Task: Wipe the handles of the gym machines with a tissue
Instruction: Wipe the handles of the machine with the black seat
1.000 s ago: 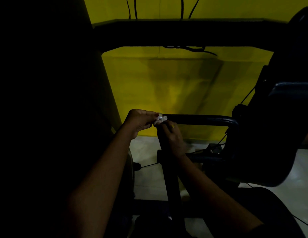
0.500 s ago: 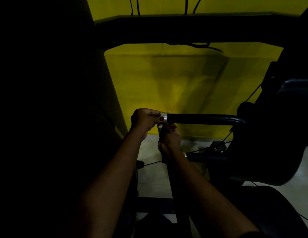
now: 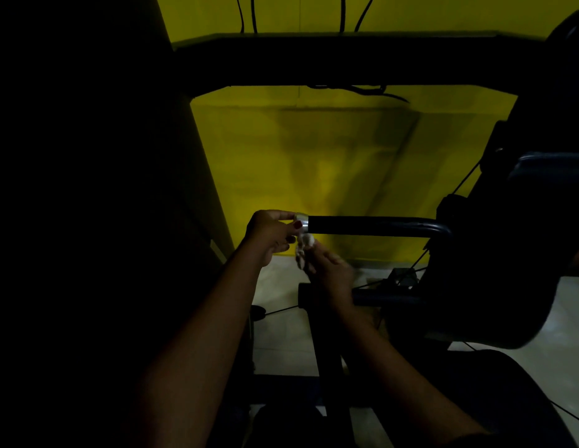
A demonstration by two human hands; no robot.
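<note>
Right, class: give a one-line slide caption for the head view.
Left hand pinches the metal end of the handle; right hand holds a tissue just below.

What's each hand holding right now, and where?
Left hand pinches the handle by its silver end cap; right hand pinches the crumpled tissue by its lower end.

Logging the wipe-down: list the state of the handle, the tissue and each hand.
handle: horizontal, black grip uncovered.
tissue: crumpled, just under the handle's silver end.
left hand: grips the handle's silver end.
right hand: blurred, holds the tissue from below.
</note>
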